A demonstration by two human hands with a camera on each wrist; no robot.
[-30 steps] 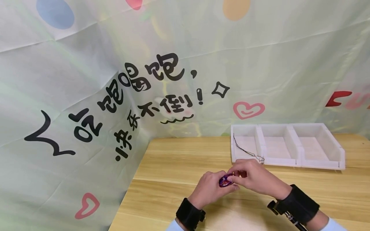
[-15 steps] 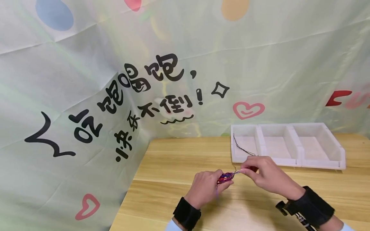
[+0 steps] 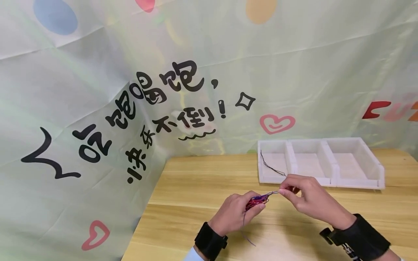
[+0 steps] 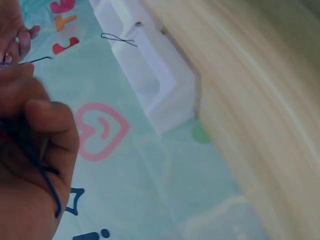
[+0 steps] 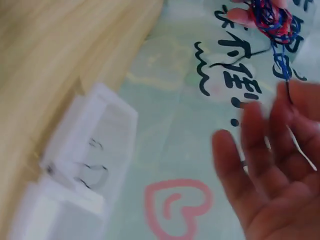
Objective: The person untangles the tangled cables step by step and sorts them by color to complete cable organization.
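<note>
My left hand (image 3: pixel 230 214) grips a tangled bundle of red, blue and purple thread (image 3: pixel 258 201) between thumb and fingers. A loose thread end hangs below that hand to the table. To the right, my right hand (image 3: pixel 313 199) pinches strands drawn out from the bundle, and they run taut between both hands. The right wrist view shows the bundle (image 5: pixel 274 22) and the blue strands (image 5: pixel 284 62) leading to the thumb and index finger, with the other fingers spread. Part of the bundle is hidden in the left palm.
A white tray (image 3: pixel 294 180) with three compartments stands at the back of the wooden table (image 3: pixel 192 181). Dark thread (image 3: pixel 271 166) lies in its left compartment. Behind the table hangs a printed cloth (image 3: pixel 209 43), with another stretch of it along the left side.
My right hand has moved right, away from the left, drawing strands out of the bundle. The bundle looks looser, and a loose end hangs lower beneath the left hand.
</note>
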